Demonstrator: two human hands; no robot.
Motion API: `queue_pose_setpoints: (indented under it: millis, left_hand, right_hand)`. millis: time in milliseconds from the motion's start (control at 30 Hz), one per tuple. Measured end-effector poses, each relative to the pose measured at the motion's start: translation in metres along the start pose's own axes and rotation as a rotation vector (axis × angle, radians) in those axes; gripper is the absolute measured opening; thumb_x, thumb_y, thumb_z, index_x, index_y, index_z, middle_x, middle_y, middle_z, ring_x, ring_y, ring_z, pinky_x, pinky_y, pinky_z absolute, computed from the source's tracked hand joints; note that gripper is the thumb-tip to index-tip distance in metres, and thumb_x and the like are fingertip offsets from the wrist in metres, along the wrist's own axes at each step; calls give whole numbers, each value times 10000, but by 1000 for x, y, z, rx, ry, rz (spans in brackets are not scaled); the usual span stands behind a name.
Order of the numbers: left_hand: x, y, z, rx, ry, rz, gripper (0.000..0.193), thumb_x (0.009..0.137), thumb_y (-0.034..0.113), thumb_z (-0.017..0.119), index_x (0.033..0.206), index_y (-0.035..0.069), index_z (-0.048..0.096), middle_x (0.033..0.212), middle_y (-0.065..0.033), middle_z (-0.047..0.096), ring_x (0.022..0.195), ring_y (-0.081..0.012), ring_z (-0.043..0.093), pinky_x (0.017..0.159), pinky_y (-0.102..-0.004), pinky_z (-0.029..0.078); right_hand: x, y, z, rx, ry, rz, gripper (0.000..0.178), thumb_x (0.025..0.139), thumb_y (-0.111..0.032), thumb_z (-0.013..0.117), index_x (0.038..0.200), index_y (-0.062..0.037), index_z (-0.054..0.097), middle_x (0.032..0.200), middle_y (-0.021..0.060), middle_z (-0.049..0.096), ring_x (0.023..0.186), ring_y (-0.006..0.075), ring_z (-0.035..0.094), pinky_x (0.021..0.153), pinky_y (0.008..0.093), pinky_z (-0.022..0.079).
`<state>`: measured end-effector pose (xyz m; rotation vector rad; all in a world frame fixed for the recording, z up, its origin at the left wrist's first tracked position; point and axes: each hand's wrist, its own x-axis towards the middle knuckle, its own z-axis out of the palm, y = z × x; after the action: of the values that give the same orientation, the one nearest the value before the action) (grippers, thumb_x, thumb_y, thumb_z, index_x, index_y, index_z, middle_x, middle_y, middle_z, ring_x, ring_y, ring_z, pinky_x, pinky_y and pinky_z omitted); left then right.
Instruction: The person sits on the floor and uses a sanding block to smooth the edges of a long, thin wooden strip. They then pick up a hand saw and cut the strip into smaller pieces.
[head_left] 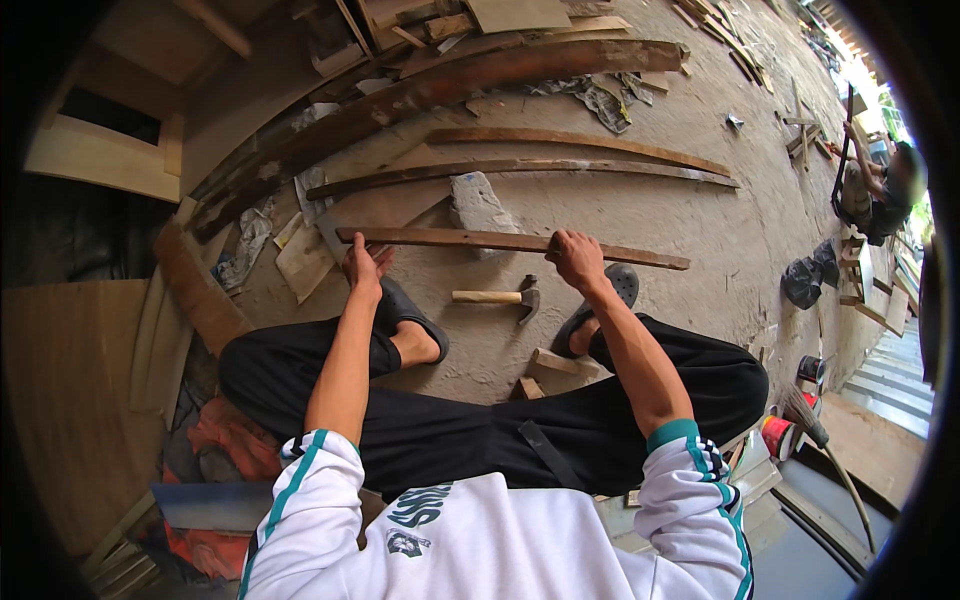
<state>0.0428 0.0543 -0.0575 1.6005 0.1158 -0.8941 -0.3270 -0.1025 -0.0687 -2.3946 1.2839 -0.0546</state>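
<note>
The wooden strip [470,239] lies crosswise between the person's feet and the far timber, running left to right in front of both hands. The right hand [578,260] is closed over it, right of its middle, with the fingers curled down. The left hand [368,262] is at its left end, fingers partly spread and apparently touching the edge; a firm hold there cannot be confirmed.

The strip passes across the near part of a pale stone block [480,198]; whether the two touch cannot be determined. A hammer [490,297] lies on the ground [470,350] on the near side, between the two dark clogs [415,315], handle to the left and head to the right.

Beyond the block lie a dark batten [520,166] and, farther off, a brown batten [590,143], roughly parallel. A heavy, rust-brown beam [500,78] lies farther still. At far right, another person [878,190] is beside scattered wood; a black bag [810,275] lies nearer. A broom [808,417] leans at near right.
</note>
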Motion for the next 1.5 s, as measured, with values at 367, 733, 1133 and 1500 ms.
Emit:
queue_pose_setpoints:
  millis: [367,733,1133,1500]
  left_hand:
    - [-20,-105,44,1231,-357,484,293,944,331,575,1123,106,634,1063,-94,678,1016,-285,623,891,-447,424]
    - [-41,-173,75,1850,-836,510,439,834,293,697,1222,120,583,1196,-107,579,1184,-287,518,990,-462,378]
    - [-6,-146,117,1422,-605,1094,701,796,439,725,1315,33,483,1378,-179,433,1322,-351,365,1107,-498,248]
    - [60,-138,230,1658,-422,289,1535,664,711,752,1403,-29,-371,1495,-387,-278,1397,-507,-291,1121,-609,-147]
  right_hand:
    - [-4,113,-7,12,2,336,194,862,-204,677,1024,-114,618,1079,118,626,1161,351,554,1039,721,300]
    - [-9,159,20,24,-60,458,154,881,-155,613,1024,-100,617,1100,123,620,1150,355,553,1077,702,268]
    - [101,155,39,-160,103,264,183,863,-108,607,1043,-143,598,1064,76,611,1158,291,547,1096,640,277]
    - [163,177,39,-232,92,-19,541,841,-366,679,1283,-93,525,1346,164,481,1336,316,404,1152,561,226]
